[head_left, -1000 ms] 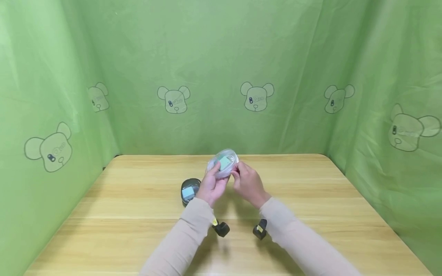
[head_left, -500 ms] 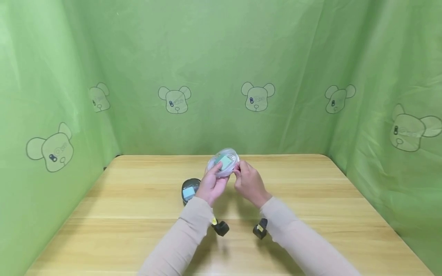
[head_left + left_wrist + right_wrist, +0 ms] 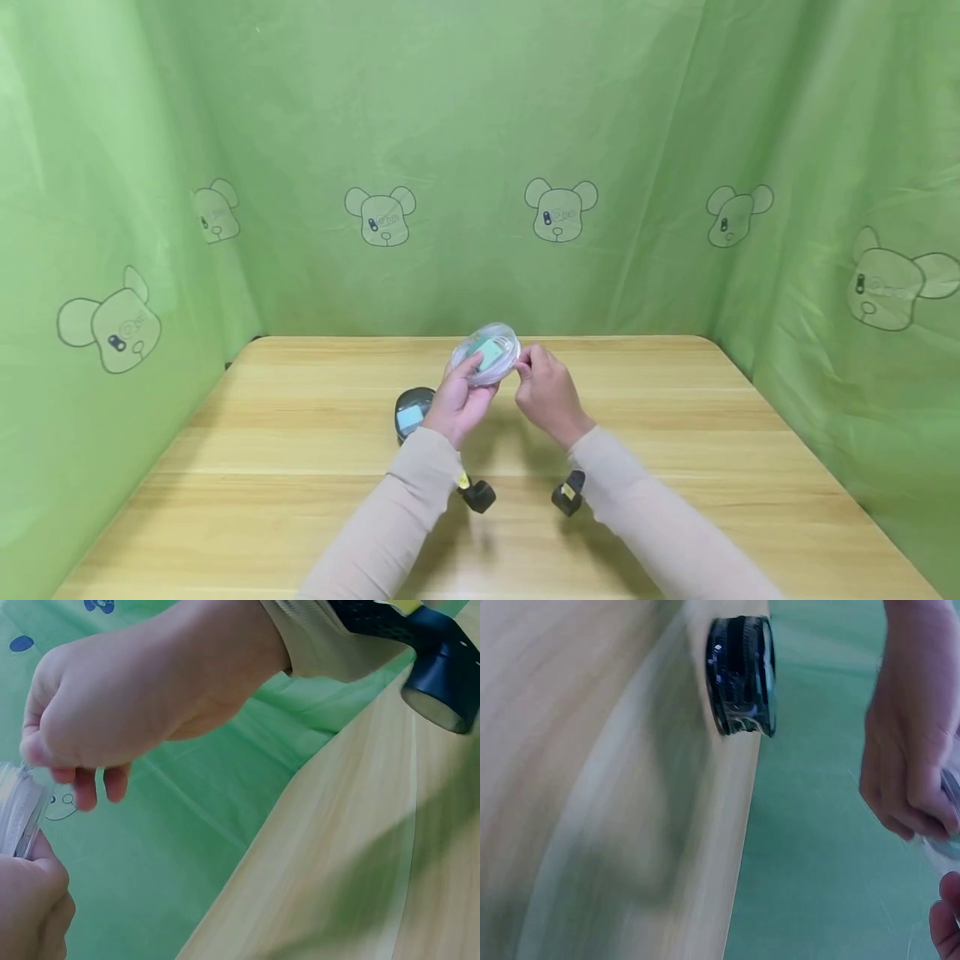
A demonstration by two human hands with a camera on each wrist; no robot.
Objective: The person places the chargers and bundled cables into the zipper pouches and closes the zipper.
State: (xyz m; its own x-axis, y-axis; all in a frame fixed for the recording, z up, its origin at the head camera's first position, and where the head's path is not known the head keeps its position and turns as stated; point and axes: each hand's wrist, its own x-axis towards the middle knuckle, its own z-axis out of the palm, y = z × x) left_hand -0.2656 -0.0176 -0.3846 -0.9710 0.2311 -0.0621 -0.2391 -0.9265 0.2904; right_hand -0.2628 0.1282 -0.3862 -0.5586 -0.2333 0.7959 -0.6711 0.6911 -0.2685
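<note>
My left hand (image 3: 463,402) grips a round, clear and whitish roll (image 3: 508,367) above the table, its thumb laid across the front. A pale green square label (image 3: 491,353) shows in the roll's middle. My right hand (image 3: 551,393) pinches at the roll's right edge with thumb and forefinger, the other fingers curled. What exactly lies between those fingertips cannot be told. In the left wrist view the right hand (image 3: 127,697) comes in from above, its fingertips at the edge of the clear roll (image 3: 19,806).
A black round roll (image 3: 408,412) with a light blue label stands on the wooden table (image 3: 675,467), left of the left hand and partly behind its wrist. Black wrist-camera mounts (image 3: 478,497) hang beneath both sleeves. Green curtains (image 3: 480,100) printed with bear heads surround the table.
My right hand has shifted slightly to the right, its fingertips drawn outward from the roll's edge. The left hand and the roll have stayed nearly in place.
</note>
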